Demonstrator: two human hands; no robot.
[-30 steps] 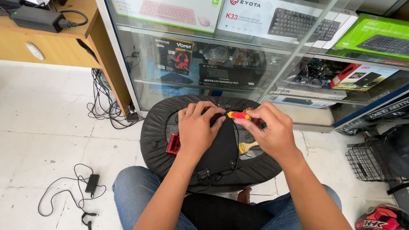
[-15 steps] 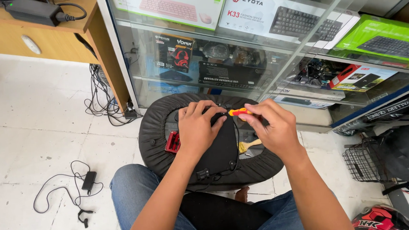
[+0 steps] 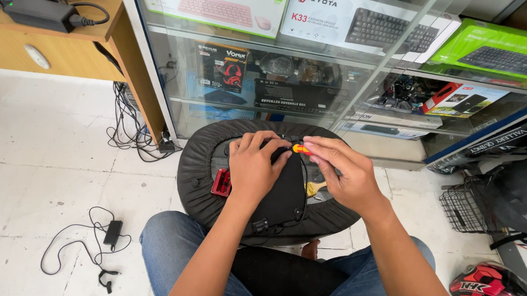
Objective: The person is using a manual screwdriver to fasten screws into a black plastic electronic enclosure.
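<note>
At the left of the frame we are noting a black adapter with its cable lying on the white floor, and a wooden desk in the upper left corner. These are standing well apart from the work.

Moving to centre frame, we are observing a round black stool set before a glass cabinet. On it a black device is lying, and beside its left edge a small red tray is showing.

Our left hand is pressing down flat on the device's upper part, fingers curled over its far edge, steadying it rather than gripping anything loose.

Just right of centre, our right hand is pinching a screwdriver with a red and yellow handle, fingers closed narrow around it. Its tip is pointing toward the device's top edge, just beside the left fingertips; whether it is seated in a screw we cannot tell, since the hands are hiding the spot. A wooden-handled brush is lying partly under this hand.

In our judgement the step in hand is the working of a fastener at the device's upper edge. The next move is calling for steady downward pressure, a firm hold on the device, and any freed screw being kept for the tray.

At the far right a wire basket and a red helmet are resting on the floor.
</note>
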